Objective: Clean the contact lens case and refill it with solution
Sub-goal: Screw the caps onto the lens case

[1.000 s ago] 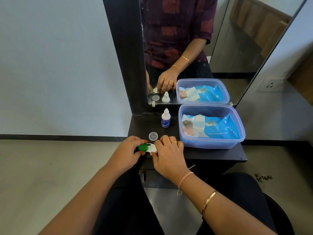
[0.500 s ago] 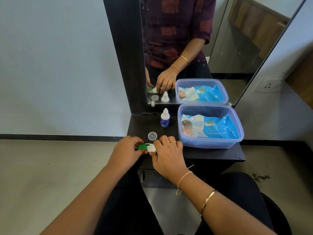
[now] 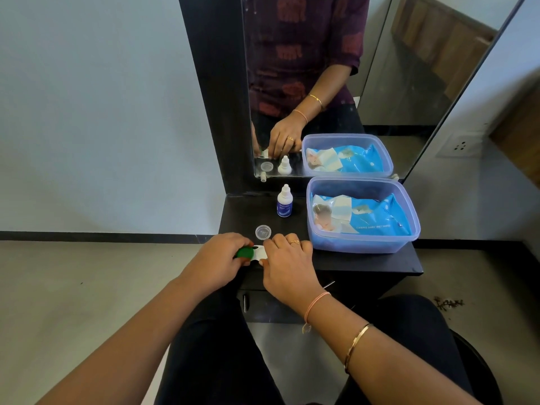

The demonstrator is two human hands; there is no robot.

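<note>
Green cap (image 3: 245, 252) of the white lens case (image 3: 260, 254) is gripped by the curled fingers of the left hand (image 3: 217, 258); the other end is pinched by the right hand (image 3: 287, 267), at the front edge of the black tabletop (image 3: 350, 263). A clear lid (image 3: 263, 231) lies just behind, the solution bottle (image 3: 284, 201) further back.

**One head-worn wide-angle camera, aimed forward and down.**
It looks from close above the person's lap. The left hand (image 3: 216, 260) and right hand (image 3: 287, 267) meet at mid-frame, at the near edge of the tabletop (image 3: 365, 263). The mirror (image 3: 409, 83) in the upper centre faces back toward the camera.
</note>
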